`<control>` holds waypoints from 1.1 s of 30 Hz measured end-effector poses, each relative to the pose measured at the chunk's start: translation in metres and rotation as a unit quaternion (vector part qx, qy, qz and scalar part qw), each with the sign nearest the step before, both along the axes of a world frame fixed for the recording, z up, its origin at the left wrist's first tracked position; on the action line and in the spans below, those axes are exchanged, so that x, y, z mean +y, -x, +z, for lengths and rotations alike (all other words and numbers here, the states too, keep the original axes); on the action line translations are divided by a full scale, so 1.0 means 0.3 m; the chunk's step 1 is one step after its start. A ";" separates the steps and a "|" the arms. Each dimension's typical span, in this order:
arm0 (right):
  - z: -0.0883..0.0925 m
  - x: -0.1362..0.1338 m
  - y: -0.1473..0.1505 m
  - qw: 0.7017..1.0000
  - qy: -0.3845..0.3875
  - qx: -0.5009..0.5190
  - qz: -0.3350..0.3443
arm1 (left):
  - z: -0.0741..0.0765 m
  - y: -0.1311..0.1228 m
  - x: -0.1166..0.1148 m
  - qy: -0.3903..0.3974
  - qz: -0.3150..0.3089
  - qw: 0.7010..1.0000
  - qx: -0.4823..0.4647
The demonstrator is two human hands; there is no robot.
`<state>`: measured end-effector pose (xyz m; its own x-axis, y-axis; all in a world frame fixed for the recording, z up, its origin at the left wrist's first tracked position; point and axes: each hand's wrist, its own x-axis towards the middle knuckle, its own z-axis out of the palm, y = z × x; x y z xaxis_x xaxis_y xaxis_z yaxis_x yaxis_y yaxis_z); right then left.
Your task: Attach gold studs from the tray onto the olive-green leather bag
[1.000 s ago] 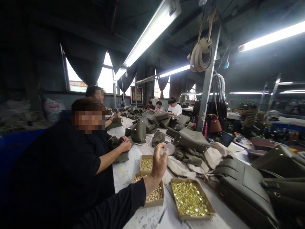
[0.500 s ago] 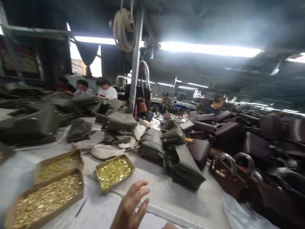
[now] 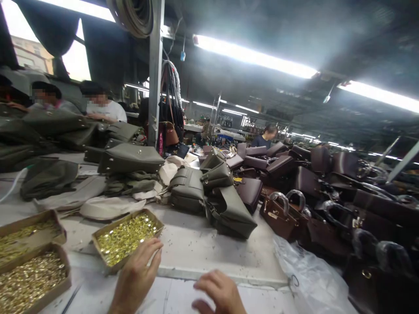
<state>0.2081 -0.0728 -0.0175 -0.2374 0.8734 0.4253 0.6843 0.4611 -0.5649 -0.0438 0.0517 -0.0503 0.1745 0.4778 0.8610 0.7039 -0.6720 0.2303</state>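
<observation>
My left hand (image 3: 139,271) reaches over the near right corner of a small cardboard box (image 3: 113,269) full of shiny gold metal pieces (image 3: 126,237). Its fingers are stretched out, and I see nothing held in them. Whether the fingertips touch the box rim, I cannot tell. Lower down and further right, my right hand (image 3: 221,291) hovers over the white work surface (image 3: 183,294). Its fingers are loosely bent with the thumb apart, and no object shows between them.
Two more boxes of gold pieces (image 3: 31,279) stand at the left. Dark green bags (image 3: 229,213) lie beyond my hands. Brown handbags (image 3: 281,218) and crumpled clear plastic (image 3: 314,274) are at the right. Several people sit behind the bags; a metal post (image 3: 155,87) rises mid-view.
The view has swung right and slightly down, so the boxes and bags appear further left. My right hand has risen into view from the bottom edge. My left hand now overlaps the small box's corner.
</observation>
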 end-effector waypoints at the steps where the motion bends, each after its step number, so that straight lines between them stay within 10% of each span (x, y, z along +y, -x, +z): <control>1: 0.035 0.051 -0.020 0.998 -0.030 -0.048 -0.028 | 0.001 -0.005 -0.002 0.002 -0.007 1.000 0.002; 7: 0.243 0.413 -0.188 0.935 -0.010 -0.331 -0.130 | 0.004 -0.001 -0.010 -0.017 -0.007 1.000 -0.001; 13: 0.212 0.505 -0.302 0.939 -0.021 -0.298 -0.174 | -0.001 0.013 -0.013 -0.031 0.003 0.999 -0.013; 20: 0.321 0.365 -0.478 0.948 -0.145 -0.153 -0.239 | -0.006 0.000 -0.016 -0.028 -0.009 0.999 -0.017; 26: 0.399 0.151 -0.423 0.948 -0.248 0.021 -0.198 | -0.014 -0.013 -0.021 0.024 -0.072 0.995 -0.057; 33: 0.207 -0.112 -0.163 0.923 -0.175 0.225 -0.258 | 0.035 -0.040 -0.081 0.291 -0.188 0.899 -0.268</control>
